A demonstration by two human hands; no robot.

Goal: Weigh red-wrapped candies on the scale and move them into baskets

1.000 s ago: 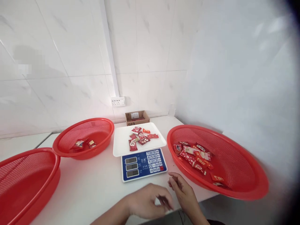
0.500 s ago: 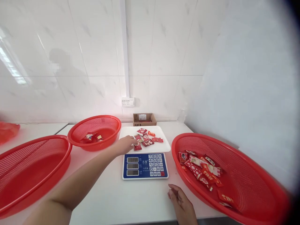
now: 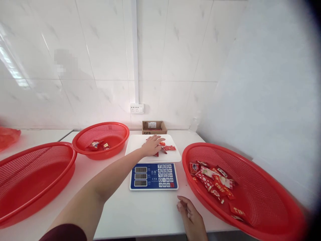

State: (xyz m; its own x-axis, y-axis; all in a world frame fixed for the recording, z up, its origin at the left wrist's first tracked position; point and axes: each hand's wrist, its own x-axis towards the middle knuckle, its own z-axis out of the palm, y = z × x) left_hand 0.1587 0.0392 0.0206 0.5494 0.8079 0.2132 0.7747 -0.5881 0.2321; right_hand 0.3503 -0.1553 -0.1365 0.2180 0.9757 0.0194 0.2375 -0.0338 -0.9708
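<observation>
Apparently gathering: left hand [image 3: 151, 146] spread over packets [image 3: 170, 148] on far tray [image 3: 135, 141]; right hand [image 3: 191, 216] near, half-curled, hold unclear; next likely needs closing left grip.

3 red baskets [image 3: 255, 189], 2 hands [image 3: 151, 146], 1 scale [image 3: 154, 184] (3 displays [image 3: 140, 176]), 1 tray [image 3: 134, 142], 1 cardboard box [image 3: 157, 132]
</observation>
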